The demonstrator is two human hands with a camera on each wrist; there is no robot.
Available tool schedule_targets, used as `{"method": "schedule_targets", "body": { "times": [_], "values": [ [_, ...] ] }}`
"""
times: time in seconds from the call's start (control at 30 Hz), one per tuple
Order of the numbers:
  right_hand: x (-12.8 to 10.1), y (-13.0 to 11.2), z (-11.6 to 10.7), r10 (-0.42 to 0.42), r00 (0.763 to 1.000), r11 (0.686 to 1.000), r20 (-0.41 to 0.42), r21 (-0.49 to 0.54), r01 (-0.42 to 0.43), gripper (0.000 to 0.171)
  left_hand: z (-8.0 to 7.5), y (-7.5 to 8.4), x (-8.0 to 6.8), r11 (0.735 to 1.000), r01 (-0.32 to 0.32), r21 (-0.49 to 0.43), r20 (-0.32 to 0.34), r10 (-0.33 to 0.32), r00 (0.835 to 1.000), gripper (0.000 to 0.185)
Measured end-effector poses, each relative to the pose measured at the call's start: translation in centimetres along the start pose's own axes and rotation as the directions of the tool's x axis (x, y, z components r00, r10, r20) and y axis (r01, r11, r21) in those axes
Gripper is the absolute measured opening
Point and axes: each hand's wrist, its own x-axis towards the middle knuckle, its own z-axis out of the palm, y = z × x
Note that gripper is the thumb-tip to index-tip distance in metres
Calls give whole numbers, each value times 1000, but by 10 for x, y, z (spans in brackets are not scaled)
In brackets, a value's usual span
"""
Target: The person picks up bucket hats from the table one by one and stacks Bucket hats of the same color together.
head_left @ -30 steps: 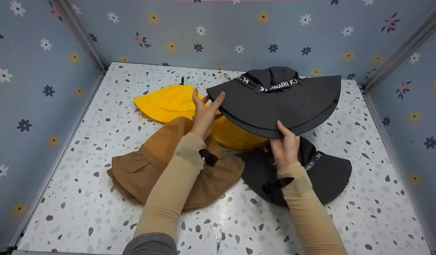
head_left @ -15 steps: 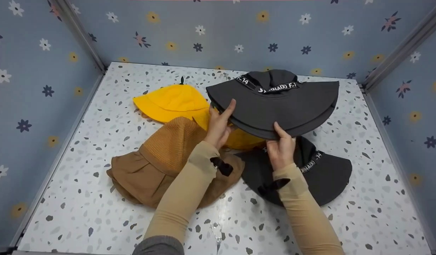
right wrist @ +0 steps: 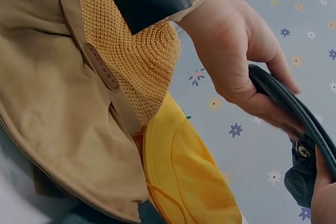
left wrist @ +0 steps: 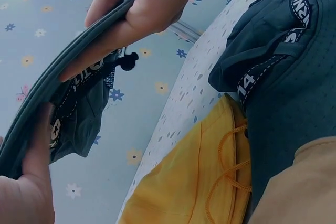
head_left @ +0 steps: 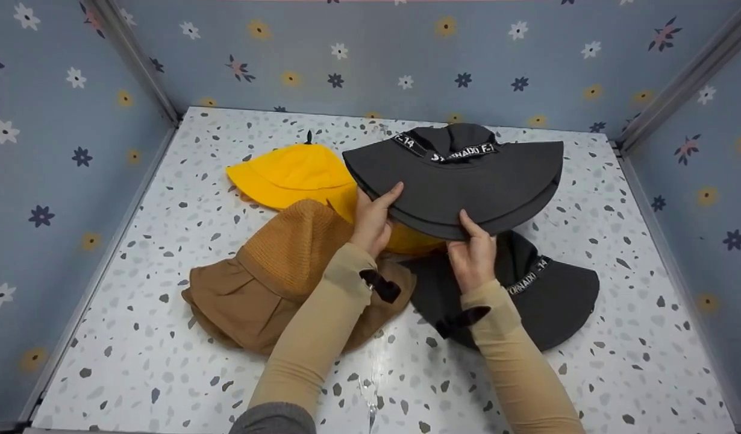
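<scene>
Now I am holding the dark grey sun hat (head_left: 461, 181) up, my left hand (head_left: 370, 220) and right hand (head_left: 472, 256) both pinching its brim. Next, I think, it needs a free spot on the table (head_left: 617, 253).

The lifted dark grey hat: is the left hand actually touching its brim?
Touching. The head view shows the left hand gripping the lifted dark grey hat by its brim edge, thumb on top; the left wrist view shows fingers clamped round that brim.

The raised grey hat (head_left: 467, 181) hides part of the yellow hat (head_left: 292, 175).

Left hand (head_left: 372, 218), right hand (head_left: 472, 256), both pinching (thumbs up)
</scene>
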Motion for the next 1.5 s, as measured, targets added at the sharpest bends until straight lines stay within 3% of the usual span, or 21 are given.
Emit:
{"method": "schedule_targets", "body": {
  "times": [0.4,0.77,1.13,1.5],
  "values": [
    [6,-7,-6,59,998,993,27,-107,-56,50,-4,3,0,998,-59,35,-4,59,998,90],
    [10,-19,-7,107,993,974,54,-205,-94,64,-11,9,2,996,-76,56,-26,77,997,90],
    [19,-38,-7,109,991,964,79,-253,-86,64,-16,15,4,992,-59,110,-32,63,998,89],
    [28,-54,-11,158,987,952,-8,-266,-154,35,-20,24,7,988,12,157,-9,-11,1000,91]
  ]
}}
